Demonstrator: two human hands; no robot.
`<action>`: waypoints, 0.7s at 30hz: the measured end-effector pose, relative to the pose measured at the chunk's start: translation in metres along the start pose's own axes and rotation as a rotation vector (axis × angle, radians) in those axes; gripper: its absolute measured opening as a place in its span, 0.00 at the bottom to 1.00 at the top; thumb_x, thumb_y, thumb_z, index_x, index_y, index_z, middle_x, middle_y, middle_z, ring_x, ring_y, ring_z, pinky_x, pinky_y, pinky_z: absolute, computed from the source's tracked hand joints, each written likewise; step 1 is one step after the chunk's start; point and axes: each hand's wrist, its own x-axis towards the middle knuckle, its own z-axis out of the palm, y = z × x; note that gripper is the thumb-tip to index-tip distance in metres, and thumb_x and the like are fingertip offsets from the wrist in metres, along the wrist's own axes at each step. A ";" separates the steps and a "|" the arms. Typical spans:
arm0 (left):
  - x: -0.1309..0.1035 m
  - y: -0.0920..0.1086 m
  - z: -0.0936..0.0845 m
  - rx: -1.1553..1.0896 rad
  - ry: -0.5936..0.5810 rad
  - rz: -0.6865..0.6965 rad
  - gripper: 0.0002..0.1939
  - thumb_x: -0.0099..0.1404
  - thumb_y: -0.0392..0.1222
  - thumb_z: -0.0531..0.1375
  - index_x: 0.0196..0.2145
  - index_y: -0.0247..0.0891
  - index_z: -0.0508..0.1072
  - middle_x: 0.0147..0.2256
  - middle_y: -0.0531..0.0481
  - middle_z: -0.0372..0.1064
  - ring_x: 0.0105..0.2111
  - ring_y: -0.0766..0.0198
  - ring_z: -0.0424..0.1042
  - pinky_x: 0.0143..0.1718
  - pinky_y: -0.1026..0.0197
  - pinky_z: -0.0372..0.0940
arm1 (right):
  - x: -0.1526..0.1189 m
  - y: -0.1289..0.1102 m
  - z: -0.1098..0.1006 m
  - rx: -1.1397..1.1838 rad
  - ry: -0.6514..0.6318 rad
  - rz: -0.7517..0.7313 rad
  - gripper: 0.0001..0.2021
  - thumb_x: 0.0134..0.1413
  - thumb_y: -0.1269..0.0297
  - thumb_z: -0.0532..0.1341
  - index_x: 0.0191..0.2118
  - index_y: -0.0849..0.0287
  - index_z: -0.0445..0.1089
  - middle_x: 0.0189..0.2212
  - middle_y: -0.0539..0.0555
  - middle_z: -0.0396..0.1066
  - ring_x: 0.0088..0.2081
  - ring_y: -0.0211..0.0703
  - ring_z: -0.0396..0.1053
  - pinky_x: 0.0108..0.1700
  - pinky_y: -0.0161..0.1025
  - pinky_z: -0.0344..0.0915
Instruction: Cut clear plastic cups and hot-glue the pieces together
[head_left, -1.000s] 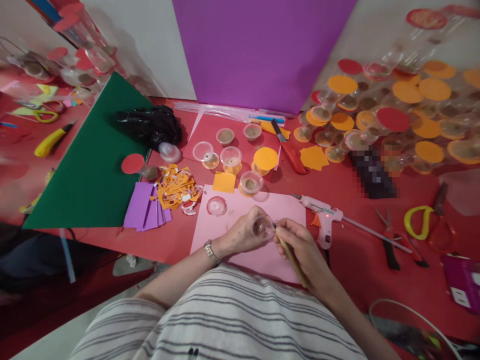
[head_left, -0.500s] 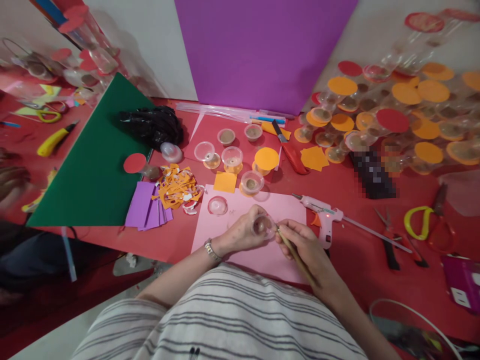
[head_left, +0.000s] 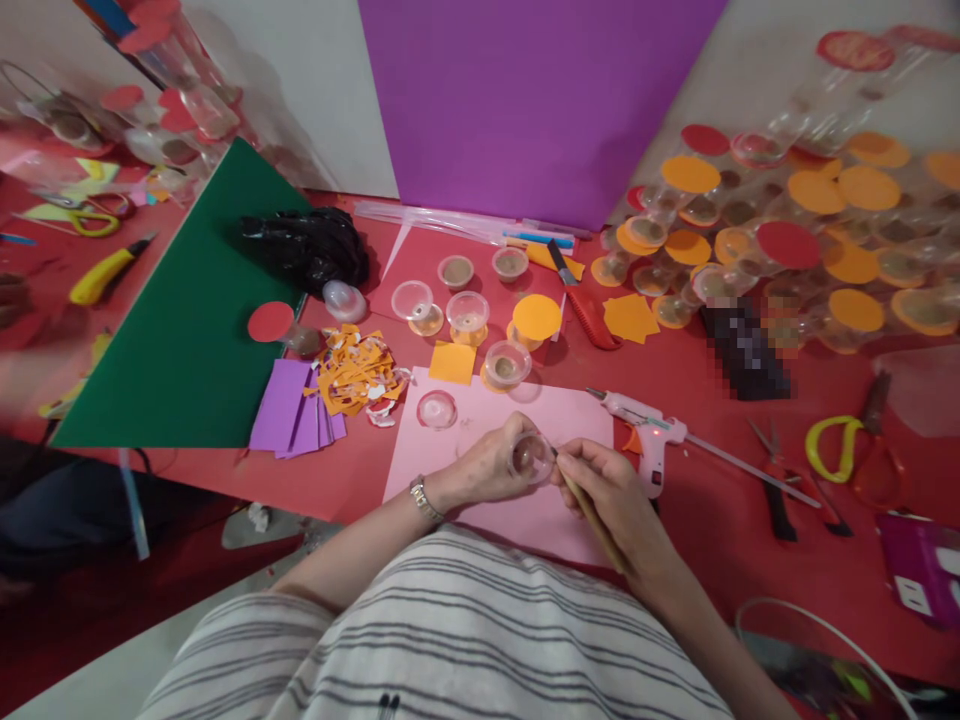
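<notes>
Over a pink sheet [head_left: 427,470], my left hand [head_left: 491,462] grips a small clear plastic cup [head_left: 531,458], its round opening tilted toward me. My right hand [head_left: 604,490] is closed around a thin wooden stick-like tool [head_left: 589,510], possibly a brush. The tool's dark tip meets the cup's rim at the right side; whether it touches cannot be told. On the sheet's upper left lies a clear round piece with a reddish rim [head_left: 436,409]. Just beyond the sheet stand clear cups, one of them a cup on an orange disc [head_left: 507,366].
A glue gun [head_left: 637,425] with a lit red light lies right of my hands. Farther right are pliers [head_left: 776,490] and scissors [head_left: 836,445]. Orange paper scraps [head_left: 358,372], purple paper pieces [head_left: 289,410] and a green board [head_left: 180,330] are left. Stacked cups [head_left: 795,240] fill the back right.
The cup and my left hand have shifted very slightly to the right. The tool's tip stays by the cup's rim; the view has moved a little.
</notes>
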 end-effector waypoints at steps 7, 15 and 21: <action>0.000 -0.005 0.002 0.021 0.024 0.015 0.17 0.57 0.40 0.63 0.40 0.40 0.59 0.37 0.49 0.74 0.30 0.67 0.71 0.30 0.65 0.65 | 0.002 -0.003 0.000 -0.002 -0.002 -0.001 0.18 0.41 0.49 0.69 0.24 0.58 0.67 0.17 0.46 0.67 0.15 0.30 0.57 0.16 0.29 0.54; 0.001 0.003 0.000 -0.066 0.044 -0.018 0.16 0.57 0.36 0.62 0.39 0.40 0.57 0.37 0.48 0.74 0.31 0.66 0.72 0.31 0.64 0.65 | 0.008 -0.005 -0.004 0.090 -0.093 0.082 0.17 0.42 0.49 0.69 0.26 0.58 0.67 0.20 0.47 0.69 0.15 0.29 0.56 0.14 0.29 0.50; 0.001 0.007 -0.006 -0.188 0.013 -0.058 0.21 0.54 0.39 0.66 0.37 0.40 0.57 0.39 0.47 0.74 0.34 0.65 0.73 0.33 0.62 0.66 | 0.006 -0.004 -0.006 0.093 -0.093 0.091 0.17 0.45 0.48 0.67 0.27 0.57 0.68 0.21 0.48 0.69 0.15 0.30 0.54 0.15 0.31 0.48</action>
